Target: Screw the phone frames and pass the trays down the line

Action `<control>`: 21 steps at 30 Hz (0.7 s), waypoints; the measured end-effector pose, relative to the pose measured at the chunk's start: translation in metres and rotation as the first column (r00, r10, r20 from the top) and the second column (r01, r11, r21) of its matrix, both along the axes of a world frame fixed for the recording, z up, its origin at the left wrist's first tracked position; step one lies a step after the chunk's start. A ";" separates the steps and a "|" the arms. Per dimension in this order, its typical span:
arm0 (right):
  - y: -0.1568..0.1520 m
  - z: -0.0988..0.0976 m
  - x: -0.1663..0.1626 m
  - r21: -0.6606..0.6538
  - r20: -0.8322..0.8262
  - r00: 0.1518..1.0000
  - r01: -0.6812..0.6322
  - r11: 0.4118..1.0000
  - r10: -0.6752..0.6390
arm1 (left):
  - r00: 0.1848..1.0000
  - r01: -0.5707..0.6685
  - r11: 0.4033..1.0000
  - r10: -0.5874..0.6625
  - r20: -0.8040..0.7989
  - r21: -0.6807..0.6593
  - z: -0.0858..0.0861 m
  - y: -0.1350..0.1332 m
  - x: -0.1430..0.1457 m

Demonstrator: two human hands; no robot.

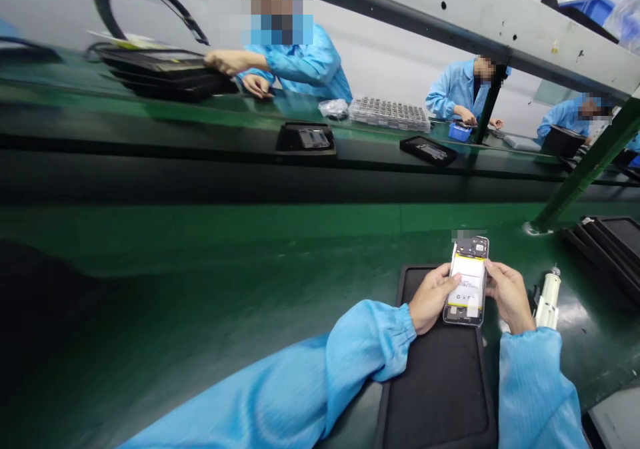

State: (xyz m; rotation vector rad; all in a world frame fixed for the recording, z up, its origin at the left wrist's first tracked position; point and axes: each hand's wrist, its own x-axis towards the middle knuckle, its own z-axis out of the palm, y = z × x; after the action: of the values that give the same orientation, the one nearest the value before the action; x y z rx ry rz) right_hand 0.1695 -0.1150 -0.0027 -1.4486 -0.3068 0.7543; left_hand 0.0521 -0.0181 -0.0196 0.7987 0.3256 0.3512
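Between my hands is an opened smartphone (469,286), its back cover off and a white battery with yellow edges showing. My left hand (431,297) grips its left side, with the thumb over the battery. On the opposite edge, my right hand (510,292) holds the phone with thumb and fingers; some of those fingers are hidden behind it. The phone is held above the far end of a black tray (440,389). Just right of my right hand stands a pale, pen-shaped tool (549,296) with a metal tip, partly hidden by my wrist and sleeve.
Black trays (607,256) are stacked at the right, near a green post (575,176). Beyond the bench runs a dark conveyor line (225,149) carrying a tray with phone parts (427,149). Several people in blue work across it, near a clear parts tray (390,114).
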 end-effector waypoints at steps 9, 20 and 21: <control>-0.038 -0.006 -0.055 -0.175 0.363 0.922 -0.076 0.982 0.136 | 0.993 -0.042 0.998 0.046 0.105 -0.048 0.002 0.003 0.000; -0.060 -0.020 -0.113 -0.034 0.958 -0.284 0.014 0.999 0.037 | 0.837 -0.545 0.768 0.519 0.172 0.335 0.023 0.085 -0.004; -0.060 -0.023 -0.116 -0.071 0.958 -0.279 -0.039 0.997 0.058 | 0.825 -0.561 0.740 0.534 0.182 0.370 0.026 0.091 -0.006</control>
State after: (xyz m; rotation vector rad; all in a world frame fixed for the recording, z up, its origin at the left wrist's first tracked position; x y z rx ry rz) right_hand 0.0532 -0.1750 -0.0261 -1.7514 -1.7291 -0.7650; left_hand 0.0463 0.0724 0.0061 1.0968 0.4340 1.0336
